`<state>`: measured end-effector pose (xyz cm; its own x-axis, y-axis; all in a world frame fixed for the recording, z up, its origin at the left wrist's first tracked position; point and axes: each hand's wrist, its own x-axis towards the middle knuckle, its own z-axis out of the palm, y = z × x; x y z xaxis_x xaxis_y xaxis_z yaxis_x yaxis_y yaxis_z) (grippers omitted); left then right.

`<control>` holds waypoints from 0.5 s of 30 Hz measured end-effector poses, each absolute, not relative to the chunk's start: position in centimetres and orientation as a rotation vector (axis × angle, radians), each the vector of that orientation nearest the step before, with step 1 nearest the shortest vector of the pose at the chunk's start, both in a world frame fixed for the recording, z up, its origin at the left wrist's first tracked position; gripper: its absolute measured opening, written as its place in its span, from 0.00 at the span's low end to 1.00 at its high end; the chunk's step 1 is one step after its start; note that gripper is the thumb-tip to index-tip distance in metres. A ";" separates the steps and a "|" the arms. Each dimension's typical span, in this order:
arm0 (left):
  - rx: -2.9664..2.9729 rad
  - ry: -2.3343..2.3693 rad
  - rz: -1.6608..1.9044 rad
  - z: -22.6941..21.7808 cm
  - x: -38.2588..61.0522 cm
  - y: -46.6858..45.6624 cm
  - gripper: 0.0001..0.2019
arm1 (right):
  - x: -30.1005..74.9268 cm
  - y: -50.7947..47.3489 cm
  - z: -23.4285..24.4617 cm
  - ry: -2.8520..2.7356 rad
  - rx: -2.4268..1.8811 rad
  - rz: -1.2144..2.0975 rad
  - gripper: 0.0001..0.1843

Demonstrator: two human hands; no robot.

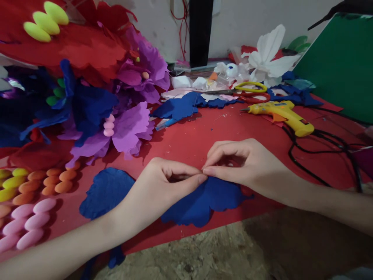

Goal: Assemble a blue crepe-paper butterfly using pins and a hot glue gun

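Observation:
At the middle of the red surface, my left hand [163, 186] and my right hand [250, 163] meet with their fingertips nearly touching. Both pinch the upper edge of a dark blue paper petal piece [201, 204], which spreads out below them with a wavy rim. The exact spot between the fingertips is hidden. To the left, partly behind my left forearm, lies another blue paper petal [106, 190]. A bit of blue paper [116, 256] also shows below that forearm.
A yellow glue gun [284, 114] with a black cord lies at right, near scissors [252, 91] with yellow and red handles. Purple paper flowers [131, 128] and a red one [84, 54] crowd the left. Pink oval pieces [37, 220] sit lower left. A green board [340, 66] stands right.

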<state>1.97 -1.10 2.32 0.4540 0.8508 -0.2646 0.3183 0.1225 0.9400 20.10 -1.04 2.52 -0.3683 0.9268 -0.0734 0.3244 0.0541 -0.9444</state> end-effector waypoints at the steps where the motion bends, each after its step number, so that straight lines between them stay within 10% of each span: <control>1: 1.467 1.090 0.523 2.4 1.9 -1.2 0.12 | 20.1 -1.0 2.5 -1.763 -1.254 1.320 0.07; 15: 1.393 1.076 0.490 2.5 1.8 -1.0 0.15 | 21.0 -0.4 3.0 -1.727 -1.315 1.250 0.10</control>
